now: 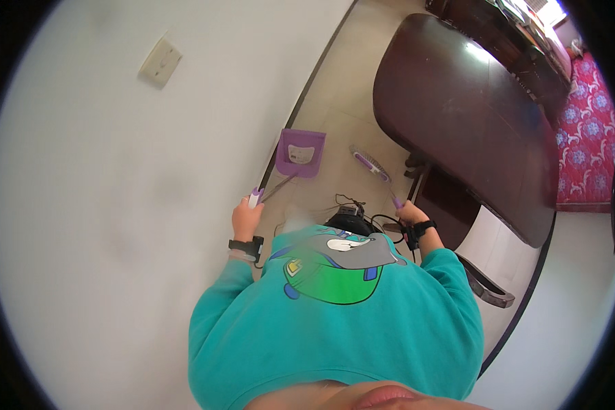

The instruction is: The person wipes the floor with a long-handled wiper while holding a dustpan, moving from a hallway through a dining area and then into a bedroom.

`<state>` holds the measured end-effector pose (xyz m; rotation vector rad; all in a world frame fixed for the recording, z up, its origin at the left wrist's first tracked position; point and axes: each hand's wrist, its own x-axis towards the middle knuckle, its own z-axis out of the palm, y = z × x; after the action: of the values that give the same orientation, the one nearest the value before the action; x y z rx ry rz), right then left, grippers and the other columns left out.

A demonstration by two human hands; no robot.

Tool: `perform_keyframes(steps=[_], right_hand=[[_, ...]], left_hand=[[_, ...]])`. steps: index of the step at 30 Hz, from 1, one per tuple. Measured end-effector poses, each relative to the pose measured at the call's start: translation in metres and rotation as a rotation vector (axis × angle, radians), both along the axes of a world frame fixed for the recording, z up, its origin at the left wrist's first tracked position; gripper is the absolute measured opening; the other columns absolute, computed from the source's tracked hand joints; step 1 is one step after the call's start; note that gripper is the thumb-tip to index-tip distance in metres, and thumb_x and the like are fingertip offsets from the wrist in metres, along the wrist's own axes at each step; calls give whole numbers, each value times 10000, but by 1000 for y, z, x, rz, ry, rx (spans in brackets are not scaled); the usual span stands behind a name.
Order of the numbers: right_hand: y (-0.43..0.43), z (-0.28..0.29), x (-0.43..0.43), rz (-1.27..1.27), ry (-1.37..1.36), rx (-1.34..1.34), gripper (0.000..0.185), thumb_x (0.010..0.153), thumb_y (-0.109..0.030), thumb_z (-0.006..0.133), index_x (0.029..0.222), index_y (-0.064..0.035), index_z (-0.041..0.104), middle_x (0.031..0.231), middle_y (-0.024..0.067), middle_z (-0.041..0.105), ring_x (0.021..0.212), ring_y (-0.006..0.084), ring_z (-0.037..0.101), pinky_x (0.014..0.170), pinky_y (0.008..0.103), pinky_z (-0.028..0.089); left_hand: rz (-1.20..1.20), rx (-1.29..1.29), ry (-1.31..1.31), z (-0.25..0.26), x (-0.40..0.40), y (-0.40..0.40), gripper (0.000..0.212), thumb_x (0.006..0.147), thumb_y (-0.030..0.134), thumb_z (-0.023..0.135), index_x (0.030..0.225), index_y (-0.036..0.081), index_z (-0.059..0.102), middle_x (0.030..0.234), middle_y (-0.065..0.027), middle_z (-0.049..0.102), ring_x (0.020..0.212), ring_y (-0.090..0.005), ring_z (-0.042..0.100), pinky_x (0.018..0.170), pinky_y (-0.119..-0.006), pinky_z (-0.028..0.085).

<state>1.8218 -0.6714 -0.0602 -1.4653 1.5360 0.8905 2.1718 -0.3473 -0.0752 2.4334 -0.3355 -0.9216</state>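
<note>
My left hand (247, 219) grips the white and purple handle of a long-handled dustpan. The purple pan (301, 154) lies low at the foot of the wall, with a pale label bearing writing on it. In my right hand (412, 212) is the purple handle end of a broom. Its purple and white head with grey bristles (371, 164) is near the tiled floor, to the right of the pan and apart from it. Whether the bristles touch the floor I cannot tell. Both wrists wear black straps with small devices.
A dark wooden table (461, 102) stands at the right, with a dark chair (487, 287) by it. The white wall (133, 205) with a switch plate (161, 60) rises at the left. Black cables (356, 202) show just ahead of my body. A red floral cloth (587, 133) is at far right.
</note>
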Motion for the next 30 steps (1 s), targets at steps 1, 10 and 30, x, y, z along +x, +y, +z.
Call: perform_keyframes(steps=[1,10,30], right_hand=[[15,1,-34,27,-3,-24,299,720,-146,568,930,55,495,623,99,550,492,201,536,411,312,398],[96,105,-282,299,342,182,428,696,-208,670,1030,43,576,894,152,623,791,258,608,692,358,462],[346,288,-728,135,512,-54,357,729,-220,601,1021,-17,571,907,208,600,875,342,580,738,427,456]], left_hand=[[3,-13,-12,12,-14,2,430,674,296,630,1000,22,572,840,-195,621,803,-363,588,704,-402,464],[-87,-70,-56,106,-140,1,355,677,297,614,900,23,590,790,-204,607,758,-382,572,670,-432,452],[249,-79,-76,258,-428,33,432,661,305,615,935,-27,584,814,-218,611,809,-377,577,730,-423,451]])
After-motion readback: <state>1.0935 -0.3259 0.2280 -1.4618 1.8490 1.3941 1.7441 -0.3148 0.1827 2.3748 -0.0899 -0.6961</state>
